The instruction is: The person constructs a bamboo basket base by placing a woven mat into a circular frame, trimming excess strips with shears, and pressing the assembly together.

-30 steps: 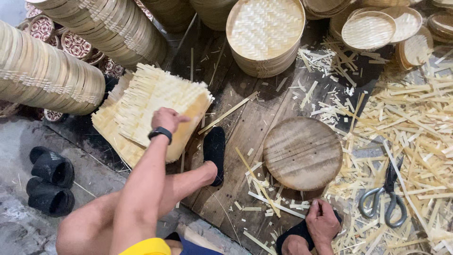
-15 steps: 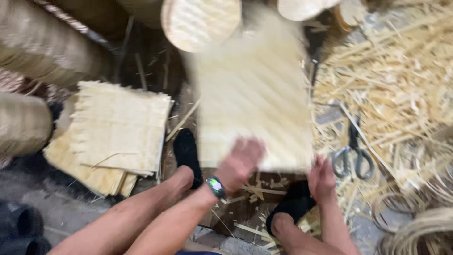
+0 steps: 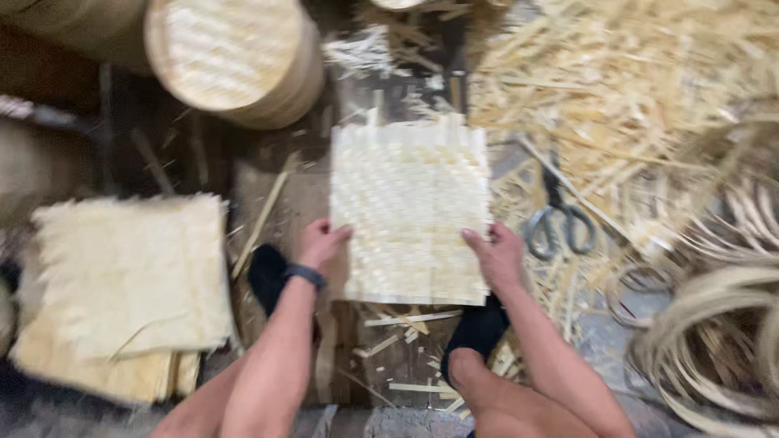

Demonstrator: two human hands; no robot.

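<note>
A square woven bamboo mat (image 3: 410,207) lies flat in front of me on a wooden board. My left hand (image 3: 320,243) grips its lower left edge, and a dark band sits on that wrist. My right hand (image 3: 497,255) holds its lower right edge. Both of my feet in black slippers rest just below the mat. A stack of similar woven mats (image 3: 126,284) lies to the left.
A round bamboo steamer basket (image 3: 231,57) stands at the top left. Black-handled scissors (image 3: 560,223) lie right of the mat among bamboo strips and shavings (image 3: 617,97). Coiled bamboo hoops (image 3: 714,324) fill the lower right. Loose slivers (image 3: 398,324) litter the board.
My left hand took one woven mat from the left stack and carried it to the middle. Both hands now hold it flat over the spot where the round wooden block was.
</note>
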